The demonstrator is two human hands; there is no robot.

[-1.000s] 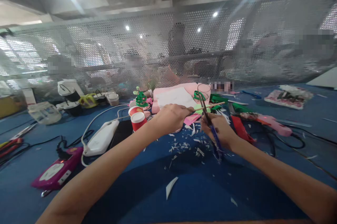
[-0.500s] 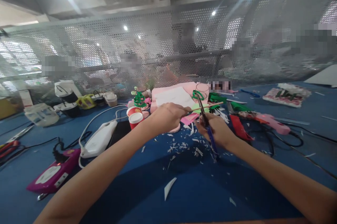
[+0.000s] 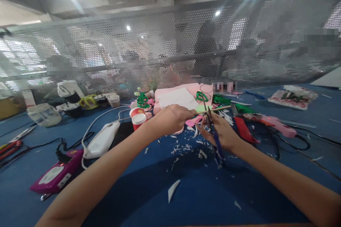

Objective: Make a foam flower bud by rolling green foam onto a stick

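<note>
While a thin wooden stick is pinched at its near end by the closed grip of the left hand, its free length is held level in the air, running out to the right of that grip. The stick is judged light, stiff and brittle, easily snapped if bent, so it is best taken close to the point being worked, with fingertips rather than the whole fist. A pale green scrap is seen against the stick just beyond the grip; whether it is fixed to it cannot be told.

Scissors with blue handles are clasped in the right hand, whose grip is wrapped through the loops. The blades are pointed up and cross the stick just right of the left grip; whether they touch it cannot be told.

Below both grips, white paper scraps are scattered on the blue desk. Left of the left grip, two red paper cups are stacked; a mark is printed on them but cannot be read. Further left lie a white device and a magenta device, both corded. Right of the right grip, a pink glue gun is laid down. Beyond the grips, a pink foam sheet is backed by a perforated metal screen. No legible writing is found.
</note>
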